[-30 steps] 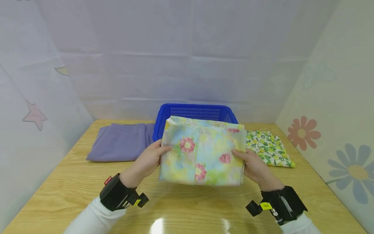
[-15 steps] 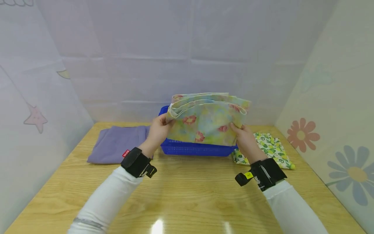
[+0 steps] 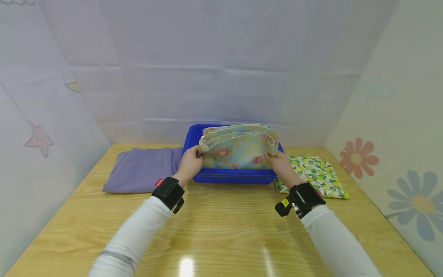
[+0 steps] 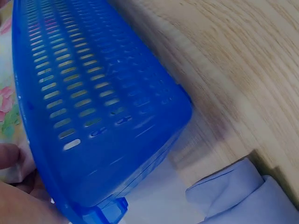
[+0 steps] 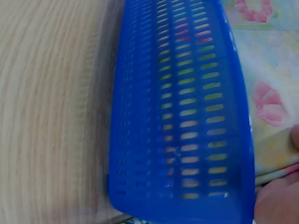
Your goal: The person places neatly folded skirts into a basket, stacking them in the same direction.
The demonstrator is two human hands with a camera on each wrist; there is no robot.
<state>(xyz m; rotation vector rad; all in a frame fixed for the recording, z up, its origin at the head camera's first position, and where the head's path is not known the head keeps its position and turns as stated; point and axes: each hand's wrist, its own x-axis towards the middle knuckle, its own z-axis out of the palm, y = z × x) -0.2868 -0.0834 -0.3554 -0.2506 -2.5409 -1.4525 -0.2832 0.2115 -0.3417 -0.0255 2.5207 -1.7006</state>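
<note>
Between both hands is a folded floral cloth (image 3: 238, 152), pale yellow and blue with pink flowers, its lower part down inside a blue plastic basket (image 3: 235, 177). My left hand (image 3: 191, 161) grips the cloth's left edge at the basket's left side. The right hand (image 3: 281, 165) pinches its right edge, thumb on the near face. In the left wrist view, fingers and thumb (image 4: 8, 156) hold the cloth just behind the slotted basket wall (image 4: 93, 93). Through the slots in the right wrist view, the floral cloth (image 5: 271, 102) shows inside the basket.
A folded purple cloth (image 3: 138, 171) lies left of the basket on the wooden table (image 3: 221, 227). To the right lies a folded white cloth (image 3: 316, 175) with a lemon and leaf print. A pale sheet (image 3: 221, 77) hangs behind.
Both hands have carried the floral cloth forward from in front of the basket, over its near rim, then lowered it inside. The purple and lemon-print cloths have stayed put.
</note>
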